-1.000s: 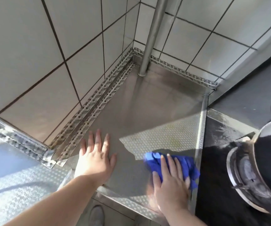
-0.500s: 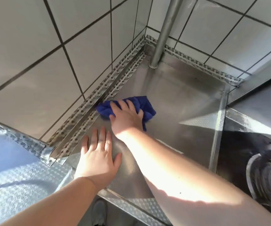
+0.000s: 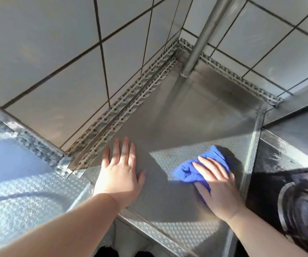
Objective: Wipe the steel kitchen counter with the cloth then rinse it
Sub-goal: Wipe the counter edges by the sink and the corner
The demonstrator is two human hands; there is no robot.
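Right hand (image 3: 219,184): fingers straight, pressed flat on blue cloth (image 3: 201,168), which lies bunched under and ahead of its fingers on the steel counter (image 3: 182,112). Left hand (image 3: 120,172): spread flat on counter, beside and apart from cloth.

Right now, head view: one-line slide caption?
Right hand presses blue cloth on steel counter near its right edge; left hand rests flat on it.

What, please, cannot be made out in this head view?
Head view: part of the crumpled blue cloth, under the right hand.
Head view: the round dark metal object at right, cut by the edge, blurred.
Head view: the upright steel pole, cut off by the top edge.
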